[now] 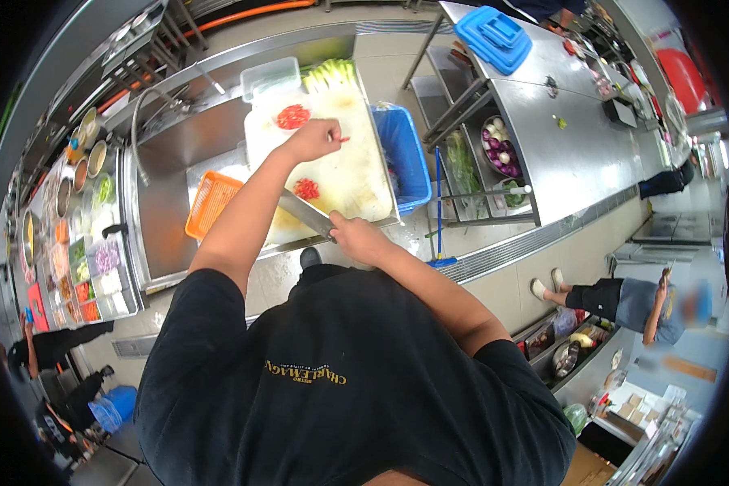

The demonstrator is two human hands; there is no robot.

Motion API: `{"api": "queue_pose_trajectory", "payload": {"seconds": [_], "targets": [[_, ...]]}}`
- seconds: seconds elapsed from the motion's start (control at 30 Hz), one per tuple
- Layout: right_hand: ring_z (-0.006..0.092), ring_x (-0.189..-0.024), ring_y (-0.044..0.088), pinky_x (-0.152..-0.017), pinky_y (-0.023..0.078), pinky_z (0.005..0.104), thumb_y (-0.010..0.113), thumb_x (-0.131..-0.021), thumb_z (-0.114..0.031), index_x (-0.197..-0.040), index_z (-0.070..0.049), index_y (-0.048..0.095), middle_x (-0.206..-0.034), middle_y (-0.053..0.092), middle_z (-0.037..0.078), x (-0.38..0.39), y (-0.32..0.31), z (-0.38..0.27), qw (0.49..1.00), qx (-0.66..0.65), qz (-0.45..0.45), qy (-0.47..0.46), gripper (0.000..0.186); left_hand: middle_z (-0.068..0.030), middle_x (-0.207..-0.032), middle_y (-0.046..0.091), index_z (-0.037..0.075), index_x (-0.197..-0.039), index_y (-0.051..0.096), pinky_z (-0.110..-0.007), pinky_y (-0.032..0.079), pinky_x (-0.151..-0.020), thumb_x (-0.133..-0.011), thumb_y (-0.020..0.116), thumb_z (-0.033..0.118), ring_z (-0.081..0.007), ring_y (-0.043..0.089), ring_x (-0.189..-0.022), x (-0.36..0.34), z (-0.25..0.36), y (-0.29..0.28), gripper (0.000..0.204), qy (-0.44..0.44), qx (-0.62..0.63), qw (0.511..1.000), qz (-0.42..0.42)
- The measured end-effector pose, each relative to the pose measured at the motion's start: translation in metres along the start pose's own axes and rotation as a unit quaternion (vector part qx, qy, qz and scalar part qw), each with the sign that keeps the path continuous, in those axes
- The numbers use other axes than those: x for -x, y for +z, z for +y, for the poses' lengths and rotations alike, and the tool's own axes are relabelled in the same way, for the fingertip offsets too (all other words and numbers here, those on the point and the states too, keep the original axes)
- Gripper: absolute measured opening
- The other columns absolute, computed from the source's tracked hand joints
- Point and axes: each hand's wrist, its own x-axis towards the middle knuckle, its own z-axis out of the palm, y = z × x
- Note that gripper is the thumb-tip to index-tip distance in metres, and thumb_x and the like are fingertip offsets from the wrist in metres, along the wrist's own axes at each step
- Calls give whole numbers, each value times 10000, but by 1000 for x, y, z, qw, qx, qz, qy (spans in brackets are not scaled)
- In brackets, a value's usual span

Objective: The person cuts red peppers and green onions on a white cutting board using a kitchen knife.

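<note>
My left hand (314, 142) is closed over the white cutting board (344, 182), with a small piece of red pepper (344, 138) poking out from its fingers. My right hand (358, 238) grips the handle of a kitchen knife at the board's near edge. The knife's wide blade (306, 214) points up and left, and my left forearm passes over near its tip. Beside the blade lies a small heap of chopped red pepper (306, 189). A larger pile of red pepper strips (292, 117) sits farther back, near cut pale-green stalks (330, 76) and a clear plastic container (269, 78).
Left of the board is a steel sink (166, 202) holding an orange basket (211, 206). A blue bin (409, 166) stands against the board's right side. Farther right is a steel table (575, 154) with a bowl of onions (500, 150) below. Other people stand left and right.
</note>
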Motion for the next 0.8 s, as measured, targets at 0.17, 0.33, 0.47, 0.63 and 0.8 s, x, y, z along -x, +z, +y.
{"api": "queue_pose_trajectory", "payload": {"seconds": [0.17, 0.33, 0.47, 0.63, 0.8], "targets": [[563, -954, 728, -853, 556, 644, 605, -1124, -229, -1254, -46, 533, -939, 744, 335, -29, -1, -1, 999, 24, -23, -13, 235, -2, -1019, 731, 89, -1231, 683, -290, 565, -886, -993, 749, -17, -116, 705, -971, 134, 26, -63, 269, 34, 387, 908, 157], [574, -984, 719, -869, 548, 637, 612, -1114, -212, -1262, -14, 530, -967, 738, 356, -50, -18, 22, 1000, -11, 26, -2, 260, 9, -1030, 762, 72, -1181, 739, -302, 577, -881, -1038, 768, 34, -102, 713, -986, 209, -19, -3, 151, -150, 364, 892, 224], [590, -971, 710, -851, 541, 636, 595, -1121, -186, -1224, 9, 496, -948, 724, 370, -58, -28, 30, 998, 7, 59, 7, 242, -49, -1008, 797, 54, -1058, 783, -365, 581, -880, -976, 801, 57, -242, 724, -973, 192, -50, 72, 84, -41, 5, 979, 198], [584, -892, 716, -804, 541, 655, 574, -1132, -208, -1209, -27, 475, -882, 724, 353, -57, -32, 13, 996, 85, 29, 9, 220, -84, -1095, 722, 73, -1069, 809, -444, 583, -943, -904, 816, 47, -325, 697, -1024, 195, -65, 75, 167, 34, -106, 956, 272], [541, -875, 741, -793, 563, 657, 547, -1142, -234, -1246, -62, 487, -878, 746, 308, -55, -31, -14, 986, 165, 3, 15, 210, -112, -1030, 715, 53, -1074, 814, -447, 614, -916, -902, 773, 47, -331, 710, -1037, 193, -70, 68, 177, 64, -149, 961, 226]]}}
